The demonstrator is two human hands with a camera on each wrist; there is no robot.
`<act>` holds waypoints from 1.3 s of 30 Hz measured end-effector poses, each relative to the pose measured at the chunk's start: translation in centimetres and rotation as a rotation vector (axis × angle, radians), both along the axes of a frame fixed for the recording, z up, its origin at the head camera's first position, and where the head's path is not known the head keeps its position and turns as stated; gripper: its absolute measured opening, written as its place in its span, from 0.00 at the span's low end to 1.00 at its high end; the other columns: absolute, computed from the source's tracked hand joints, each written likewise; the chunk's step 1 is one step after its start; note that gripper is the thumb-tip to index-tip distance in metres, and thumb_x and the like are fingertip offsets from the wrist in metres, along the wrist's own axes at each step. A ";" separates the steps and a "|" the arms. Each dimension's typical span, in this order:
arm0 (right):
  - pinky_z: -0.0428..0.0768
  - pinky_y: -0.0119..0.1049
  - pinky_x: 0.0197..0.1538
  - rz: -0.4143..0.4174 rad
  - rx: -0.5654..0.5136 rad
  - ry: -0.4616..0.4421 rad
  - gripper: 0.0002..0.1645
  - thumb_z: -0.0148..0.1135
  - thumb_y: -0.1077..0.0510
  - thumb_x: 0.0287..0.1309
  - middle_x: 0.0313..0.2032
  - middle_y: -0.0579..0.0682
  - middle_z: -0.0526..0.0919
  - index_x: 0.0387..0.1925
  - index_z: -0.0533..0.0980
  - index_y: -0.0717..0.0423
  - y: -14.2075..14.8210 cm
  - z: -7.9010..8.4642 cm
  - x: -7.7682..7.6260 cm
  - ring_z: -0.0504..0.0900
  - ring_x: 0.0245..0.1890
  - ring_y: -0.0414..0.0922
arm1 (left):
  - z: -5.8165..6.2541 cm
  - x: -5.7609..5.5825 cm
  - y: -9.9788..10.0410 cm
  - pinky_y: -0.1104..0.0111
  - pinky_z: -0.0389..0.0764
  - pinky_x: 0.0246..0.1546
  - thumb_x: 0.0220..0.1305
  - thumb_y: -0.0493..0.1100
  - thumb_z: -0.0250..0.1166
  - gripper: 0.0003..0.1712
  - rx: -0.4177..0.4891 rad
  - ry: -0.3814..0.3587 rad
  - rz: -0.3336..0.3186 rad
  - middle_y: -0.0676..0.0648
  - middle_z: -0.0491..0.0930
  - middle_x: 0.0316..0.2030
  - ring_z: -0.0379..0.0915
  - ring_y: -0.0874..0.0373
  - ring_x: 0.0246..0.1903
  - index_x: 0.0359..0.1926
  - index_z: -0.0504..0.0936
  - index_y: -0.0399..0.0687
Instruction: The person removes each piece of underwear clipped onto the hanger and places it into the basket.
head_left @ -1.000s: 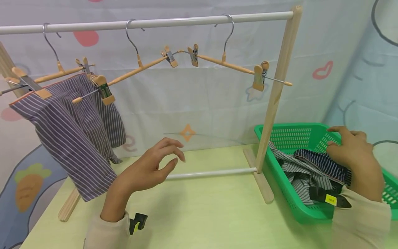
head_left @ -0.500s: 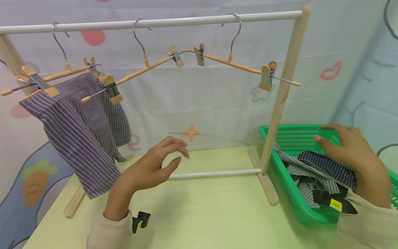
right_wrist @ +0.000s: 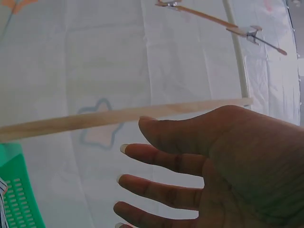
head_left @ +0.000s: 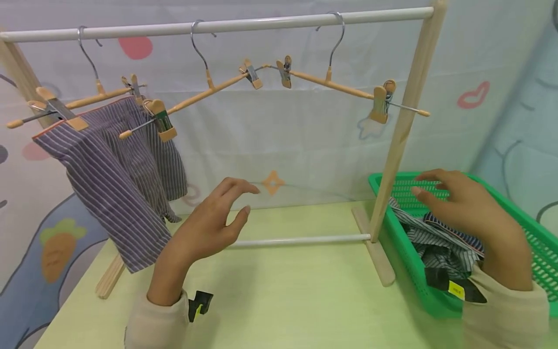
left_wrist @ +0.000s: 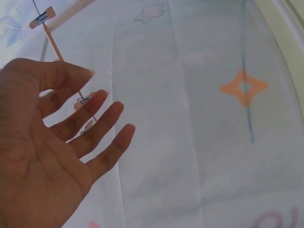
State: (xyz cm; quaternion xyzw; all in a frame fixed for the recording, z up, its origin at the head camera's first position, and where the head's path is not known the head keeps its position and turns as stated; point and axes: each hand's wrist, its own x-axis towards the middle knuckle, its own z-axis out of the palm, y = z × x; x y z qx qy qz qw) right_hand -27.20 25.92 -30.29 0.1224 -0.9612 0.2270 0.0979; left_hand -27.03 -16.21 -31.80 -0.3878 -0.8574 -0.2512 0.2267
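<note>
My left hand (head_left: 209,220) hovers over the table with fingers loosely bent and nothing in them; the left wrist view shows the bare palm (left_wrist: 42,156). Up and to its left, striped shorts (head_left: 117,160) hang by clips from the left hanger (head_left: 89,100). Over the green basket (head_left: 403,261) is my right hand (head_left: 471,208), fingers apart and holding nothing, as the right wrist view confirms. Beneath it lie a grey striped garment (head_left: 440,249) and a dark blue striped one (head_left: 462,235), partly hidden by the hand. Two bare clip hangers, a middle one (head_left: 192,103) and a right one (head_left: 331,85), hang from the rack.
The rack's white top bar (head_left: 270,23) spans the view above the hands. Its wooden right post (head_left: 401,140) stands between the left hand and the basket, with a foot (head_left: 379,261) on the green table (head_left: 279,291). A lower white bar (head_left: 301,241) runs near the table's back.
My right hand has moved left over the basket, its fingers now pointing toward the rack post. The left hand has barely moved. The whole head view has shifted slightly; hangers and clothes stay put.
</note>
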 end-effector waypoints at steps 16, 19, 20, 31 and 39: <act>0.70 0.66 0.45 0.045 0.010 -0.028 0.30 0.45 0.42 0.68 0.59 0.70 0.66 0.59 0.67 0.61 -1.9 -0.1 0.4 0.64 0.55 0.67 | 0.5 0.1 -1.3 0.59 0.77 0.33 0.65 0.36 0.55 0.20 0.067 0.078 0.131 0.44 0.67 0.56 0.69 0.56 0.45 0.58 0.70 0.44; 0.70 0.67 0.45 0.063 0.014 0.000 0.28 0.47 0.44 0.68 0.58 0.69 0.67 0.59 0.67 0.61 -2.1 -0.2 0.3 0.64 0.55 0.66 | 0.7 0.1 -1.6 0.53 0.76 0.44 0.65 0.35 0.55 0.20 0.082 0.085 0.126 0.43 0.67 0.56 0.66 0.53 0.53 0.58 0.70 0.44; 0.70 0.67 0.45 0.067 0.014 0.004 0.28 0.47 0.45 0.68 0.58 0.69 0.67 0.59 0.67 0.61 -2.2 -0.2 0.2 0.64 0.55 0.67 | 0.7 0.1 -1.7 0.52 0.75 0.45 0.65 0.35 0.55 0.20 0.088 0.086 0.130 0.43 0.67 0.56 0.65 0.53 0.54 0.58 0.70 0.44; 0.69 0.67 0.49 0.140 0.007 0.012 0.27 0.48 0.48 0.69 0.59 0.69 0.65 0.60 0.66 0.61 -4.2 -0.2 -0.2 0.65 0.55 0.65 | 1.7 0.4 -2.9 0.48 0.70 0.50 0.63 0.34 0.56 0.22 0.189 0.156 0.210 0.40 0.65 0.57 0.60 0.51 0.58 0.58 0.70 0.41; 0.66 0.65 0.54 0.213 0.026 0.072 0.24 0.52 0.52 0.67 0.58 0.68 0.67 0.56 0.70 0.64 -5.6 -0.7 -0.3 0.65 0.56 0.63 | 2.2 0.8 -3.8 0.46 0.64 0.56 0.62 0.32 0.57 0.28 0.261 0.192 0.240 0.38 0.60 0.62 0.54 0.51 0.61 0.63 0.63 0.39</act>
